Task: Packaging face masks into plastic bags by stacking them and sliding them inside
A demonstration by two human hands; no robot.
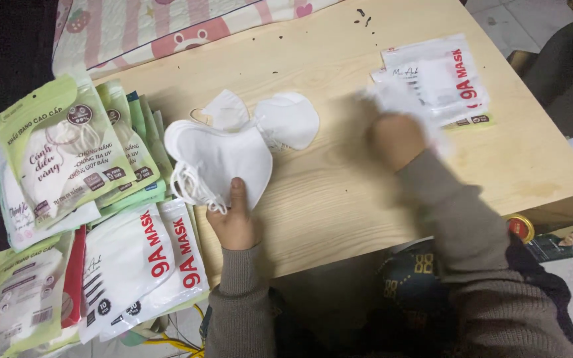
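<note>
Two hands at work over a pale wooden table, both in brown knitted sleeves. Item one: the left hand, closed on a small stack of white folded face masks, thumb pressed on top near the lower edge, ear loops dangling at the stack's left side. Item two: the right hand, motion-blurred, at the near edge of a pile of flat empty mask pouches lying at the table's far right; whether its fingers are pinched on a pouch or spread cannot be told through the blur. Item three: two loose white masks, lying on the table just beyond the held stack, one partly under the other. Item four: a heap of filled mask packets, green-and-white and white with red lettering, overlapping at the left end of the table and overhanging its edge. Item five: a pink patterned cloth beyond the far edge. Risks, judged: the held stack is gripped at one edge only, so its masks may fan out or slip; trailing loops may snag; the overhanging packets may slide to the floor if nudged.
</note>
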